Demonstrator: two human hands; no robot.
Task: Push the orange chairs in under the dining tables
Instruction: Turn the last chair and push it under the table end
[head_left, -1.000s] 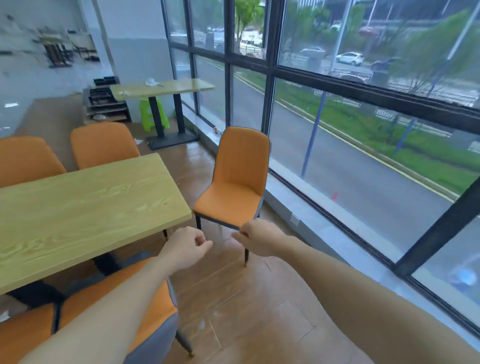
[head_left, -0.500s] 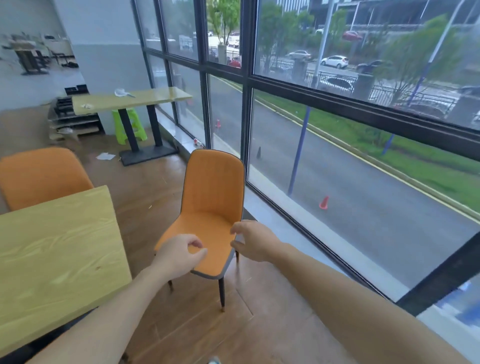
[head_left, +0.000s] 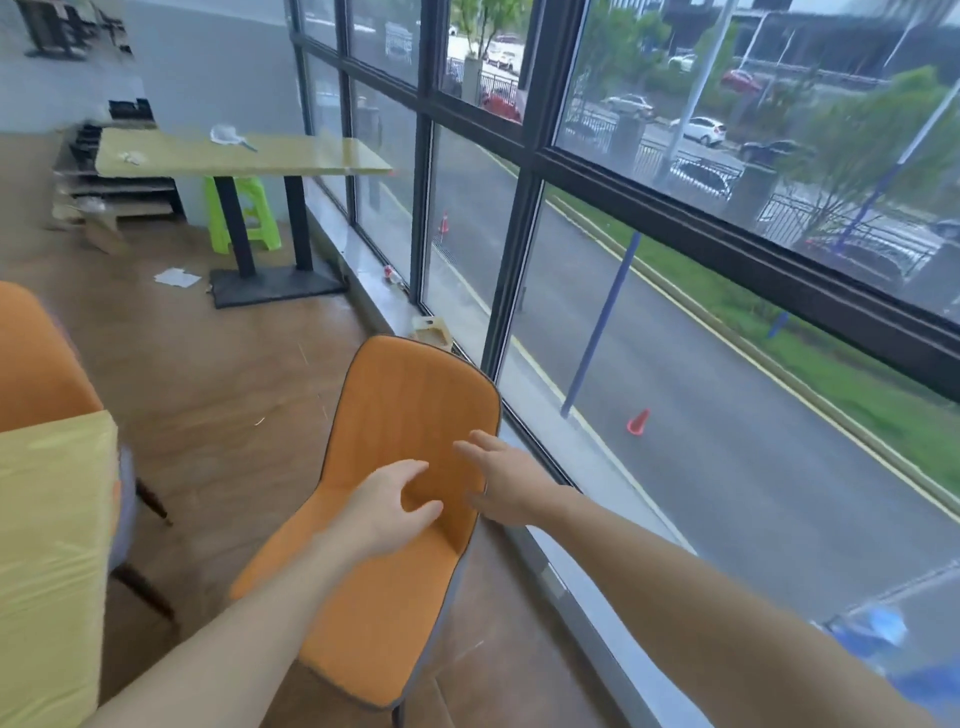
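Hands spread above orange chair

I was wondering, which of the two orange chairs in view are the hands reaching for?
The orange chair by the window, standing clear of any table: both the left hand and right hand are open before its backrest. The other chair stands at the left edge, behind the table.

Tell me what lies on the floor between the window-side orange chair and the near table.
Head view: bare brown floor only between the orange chair and the near table.

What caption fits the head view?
Both open hands, left and right, reach for an orange chair beside the window.
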